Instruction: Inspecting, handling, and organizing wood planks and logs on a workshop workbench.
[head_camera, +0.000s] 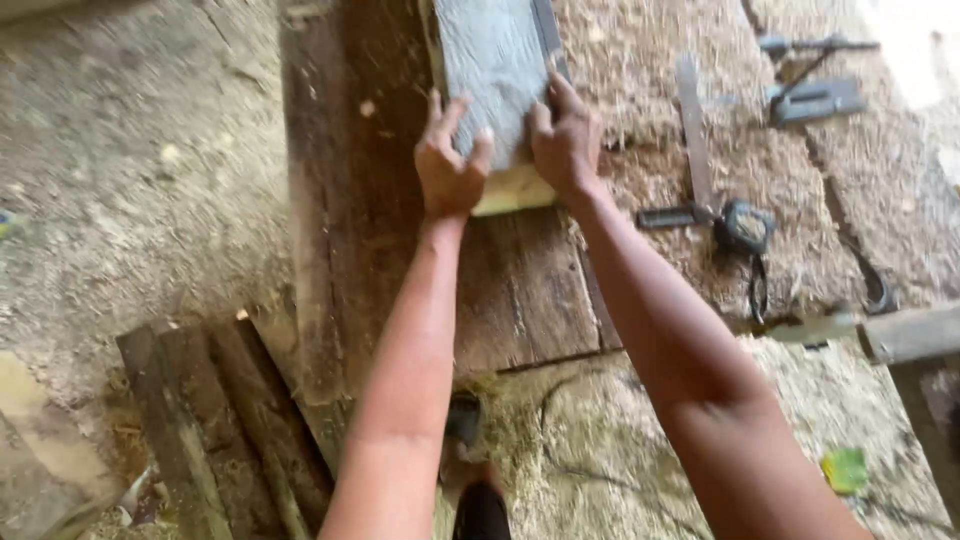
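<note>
I have both hands on the near end of a grey block (495, 60) that lies flat on a dark plank surface (380, 250), running away from me toward the far edge of the view. My left hand (450, 160) presses on its near left corner with the fingers spread flat, not wrapped round anything. My right hand (565, 140) grips the near right edge, thumb on top and fingers curled over the side, clamped on the block.

To my eye I am in the seating stage, steadying or sliding the block along the plank. The next move, as I judge it, calls for an even push from both palms, so the block stays square to the plank's grain and does not twist.

The block's top is rough and grey with a weathered look, and its near end face shows pale yellowish wood. The plank is dark, worn and grooved lengthwise. Sawdust (640, 60) lies thick to the right, fine and tan. In it, well apart from my hands, rest a long steel square (695, 130) and a tape measure (745, 228). More dark planks (220, 420) lean near left.
</note>
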